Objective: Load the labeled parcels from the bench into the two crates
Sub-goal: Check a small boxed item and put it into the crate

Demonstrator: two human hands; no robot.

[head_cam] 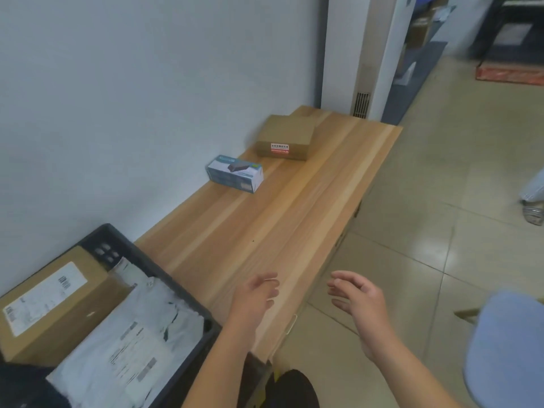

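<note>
Our left hand (259, 293) and right hand (359, 298) both empty, fingers (272, 292) relaxed. Blue parcel (234, 173) lies ahead up tabletop (279, 231), long axis crosswise; left hand nearer, we judge.

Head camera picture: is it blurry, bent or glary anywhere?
Head view: the wide lens slightly bows the bench edge; the left hand and right hand are softened by blur; labels in the black crate are too smeared to read; floor tiles carry a mild sheen; light is even, shadows faint.

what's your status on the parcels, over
Open, empty: left hand, right hand. Two left on bench, far end: blue box, brown box. One crate in view, part loaded. Nothing blocking the reach.
</note>
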